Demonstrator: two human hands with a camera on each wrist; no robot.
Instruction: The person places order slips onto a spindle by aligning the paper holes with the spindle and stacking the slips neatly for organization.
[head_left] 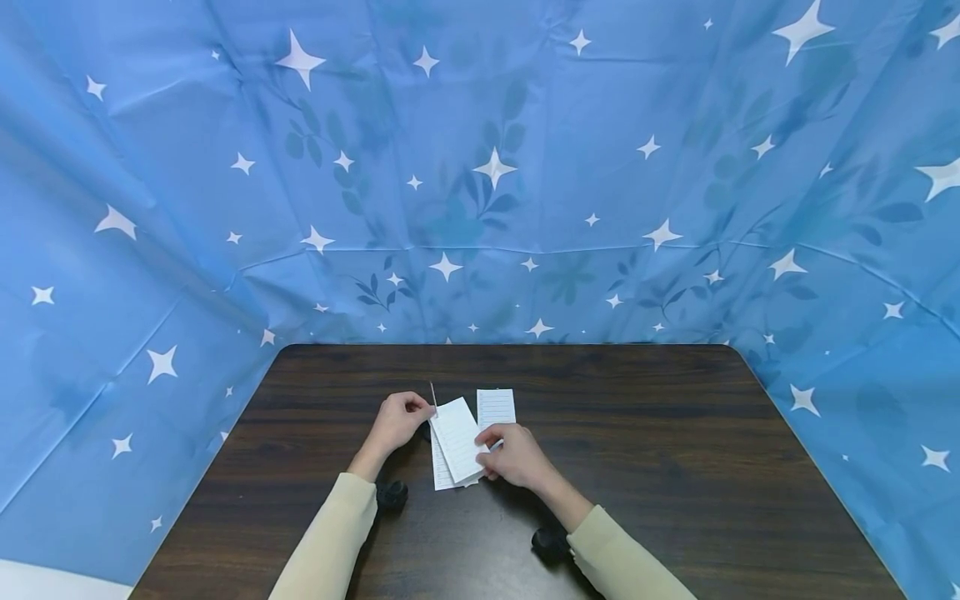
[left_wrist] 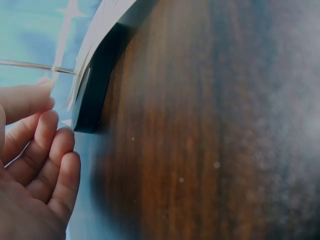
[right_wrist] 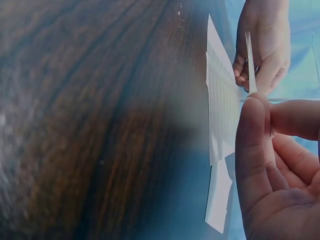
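Dressed in a pale cream, plain cloth left sleeve [head_left: 328, 533] and a matching pale cream right sleeve [head_left: 624, 554], long in cut and unpatterned; fitted with a small, black, rounded left wrist camera [head_left: 392, 497] and a similar black right wrist camera [head_left: 551, 546]; bare-handed

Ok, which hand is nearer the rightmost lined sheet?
Right. In the head view, the right hand is just below that lined sheet, partly overlapping it; the left hand is farther off, left of the held paper.
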